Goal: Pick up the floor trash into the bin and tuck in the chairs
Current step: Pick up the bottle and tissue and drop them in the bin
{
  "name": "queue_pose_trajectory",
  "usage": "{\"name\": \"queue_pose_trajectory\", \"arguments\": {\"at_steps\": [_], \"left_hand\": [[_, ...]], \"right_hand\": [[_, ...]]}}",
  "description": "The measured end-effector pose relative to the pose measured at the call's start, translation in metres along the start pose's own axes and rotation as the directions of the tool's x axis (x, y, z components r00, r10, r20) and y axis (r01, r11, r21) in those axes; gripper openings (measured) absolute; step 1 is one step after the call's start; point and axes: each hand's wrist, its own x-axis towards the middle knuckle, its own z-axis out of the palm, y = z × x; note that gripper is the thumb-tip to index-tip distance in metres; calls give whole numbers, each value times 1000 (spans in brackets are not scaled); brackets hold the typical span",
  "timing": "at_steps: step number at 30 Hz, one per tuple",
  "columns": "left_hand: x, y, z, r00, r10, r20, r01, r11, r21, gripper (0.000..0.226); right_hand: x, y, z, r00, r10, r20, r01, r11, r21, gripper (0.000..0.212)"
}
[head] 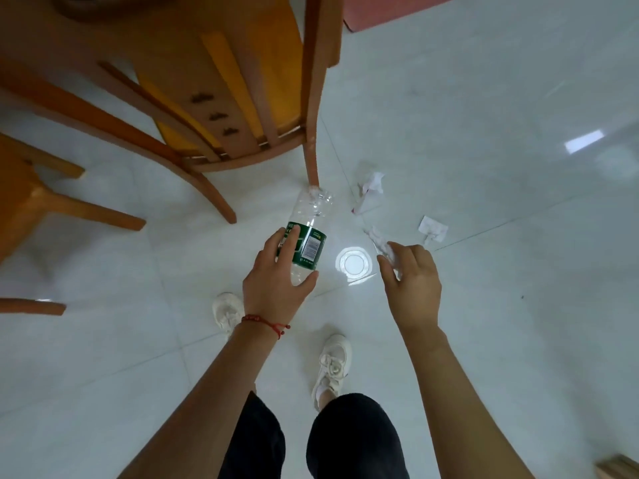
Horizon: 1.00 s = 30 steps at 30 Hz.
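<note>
left hand is wrapped round a clear plastic water bottle w/ a green label, thumb on one side, fingers across the label, so it's closed on it. bottle's long axis runs away from the person, base end up near the chair leg; it looks lifted off the white tile floor, tho can't be sure.

right hand pinches a crumpled white tissue between thumb and fingertips, fingers curled, part of it sticking out fwd.

still on the floor: a crumpled paper scrap just ahead and slightly left of the right hand, and a flat paper slip ahead and to its right. both lie nearer the right hand than the left, so that hand prob takes them next, if it can hold more.

no bin in view. wooden chair stands pulled out at upper left, not tucked yet; a 2nd chair's legs show at the left edge.
</note>
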Motion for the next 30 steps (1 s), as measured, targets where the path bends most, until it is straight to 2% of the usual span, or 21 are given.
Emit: {"name": "queue_pose_trajectory", "arguments": {"at_steps": [7,12,15,22,25,30], "left_hand": [[-66,8,-81,980,-160,-120,155,987,-52,73],[-114,-27,-136,936,-281,-214,268,959,-87,72],[-147,-58,-169,895,-352,-275,336,936,-106,72],[-249,-147,-245,748,-518,-415,490,853,-180,74],[-299,-178,-270,692,-570,-443,550,814,-189,75],[-392,-222,-303,497,-719,-487,702,662,-261,76]], "right_hand": [[-24,-74,-49,989,-144,30,144,990,3,31],[-50,-133,-52,963,-260,65,260,966,6,29],[-66,-175,-44,937,-341,77,342,940,0,21],[-116,-299,-5,862,-489,131,481,872,88,17],[-140,-350,11,824,-537,182,520,843,137,22],[-189,-436,43,642,-733,228,683,681,265,24]]}}
